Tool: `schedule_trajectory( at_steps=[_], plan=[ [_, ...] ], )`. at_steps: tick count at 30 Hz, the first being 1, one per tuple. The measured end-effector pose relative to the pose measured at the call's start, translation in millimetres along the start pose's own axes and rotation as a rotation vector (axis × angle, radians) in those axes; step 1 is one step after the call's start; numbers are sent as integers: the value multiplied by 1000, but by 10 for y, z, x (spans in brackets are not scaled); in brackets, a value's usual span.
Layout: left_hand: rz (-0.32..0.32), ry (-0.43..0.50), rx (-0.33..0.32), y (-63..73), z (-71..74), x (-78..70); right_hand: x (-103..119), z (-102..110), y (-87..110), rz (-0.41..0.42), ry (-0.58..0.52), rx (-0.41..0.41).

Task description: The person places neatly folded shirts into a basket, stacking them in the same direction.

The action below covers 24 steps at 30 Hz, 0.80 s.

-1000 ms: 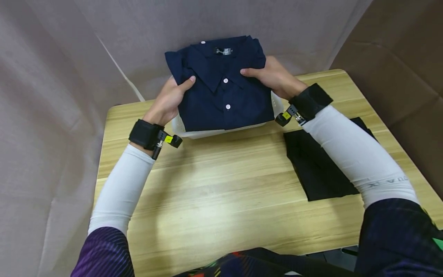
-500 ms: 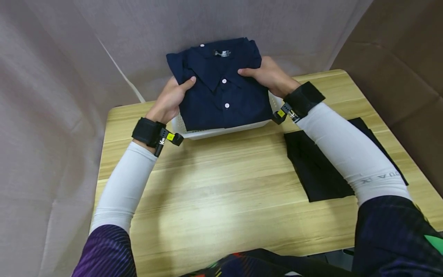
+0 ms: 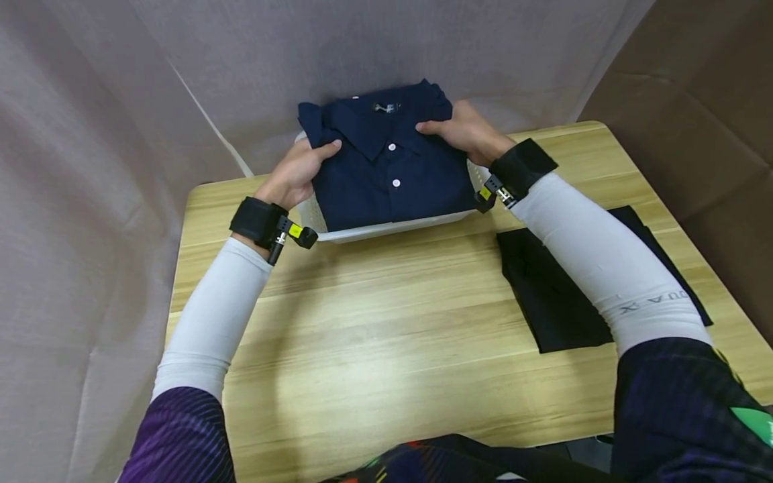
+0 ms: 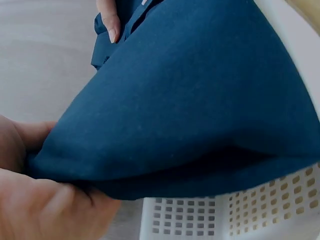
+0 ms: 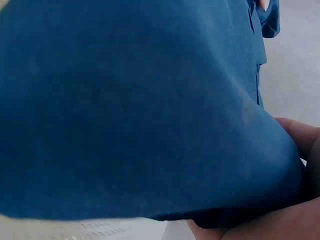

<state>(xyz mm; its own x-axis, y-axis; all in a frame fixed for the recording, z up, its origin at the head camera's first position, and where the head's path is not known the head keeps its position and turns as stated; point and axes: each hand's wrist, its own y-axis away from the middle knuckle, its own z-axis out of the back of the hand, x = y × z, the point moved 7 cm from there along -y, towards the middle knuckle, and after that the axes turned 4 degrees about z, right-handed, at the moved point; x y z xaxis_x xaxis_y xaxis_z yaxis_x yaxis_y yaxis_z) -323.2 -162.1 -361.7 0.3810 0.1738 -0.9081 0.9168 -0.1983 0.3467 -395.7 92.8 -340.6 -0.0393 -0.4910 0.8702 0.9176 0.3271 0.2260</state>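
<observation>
A folded navy button-up shirt (image 3: pixel 362 181) lies tilted over a white perforated basket (image 3: pixel 386 231), its front edge inside the basket's near rim and its collar end raised toward the curtain. My left hand (image 3: pixel 297 171) grips the shirt's left side, thumb on top and fingers beneath. On the opposite side my right hand (image 3: pixel 470 133) holds it the same way, thumb near the collar. In the left wrist view the folded shirt (image 4: pixel 190 100) sags between the hands above the holed basket wall (image 4: pixel 185 217). The right wrist view is mostly filled by the shirt (image 5: pixel 125 110).
A folded black garment (image 3: pixel 555 295) lies on the right of the wooden table (image 3: pixel 374 335), partly under my right forearm. A grey curtain (image 3: pixel 241 67) hangs right behind the basket, and a brown panel (image 3: pixel 694 114) stands along the right.
The shirt's collar end has come down and its front edge has settled further into the basket. Both hands keep their hold; the right hand has shifted slightly left.
</observation>
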Motion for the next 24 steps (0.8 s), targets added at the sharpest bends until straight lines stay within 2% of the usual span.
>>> schedule_trajectory(
  at_steps=[5,11,19,24],
  plan=[
    [28,-23,14,-15,11,17,-58,7,-35,-38,-20,10],
    [70,-42,-20,-77,88,80,-164,37,-58,-114,2,6],
    [159,-214,-81,-96,139,159,-253,17,-92,-144,68,22],
    [169,-271,-130,-83,161,168,-280,16,-98,-153,80,27]
  ],
)
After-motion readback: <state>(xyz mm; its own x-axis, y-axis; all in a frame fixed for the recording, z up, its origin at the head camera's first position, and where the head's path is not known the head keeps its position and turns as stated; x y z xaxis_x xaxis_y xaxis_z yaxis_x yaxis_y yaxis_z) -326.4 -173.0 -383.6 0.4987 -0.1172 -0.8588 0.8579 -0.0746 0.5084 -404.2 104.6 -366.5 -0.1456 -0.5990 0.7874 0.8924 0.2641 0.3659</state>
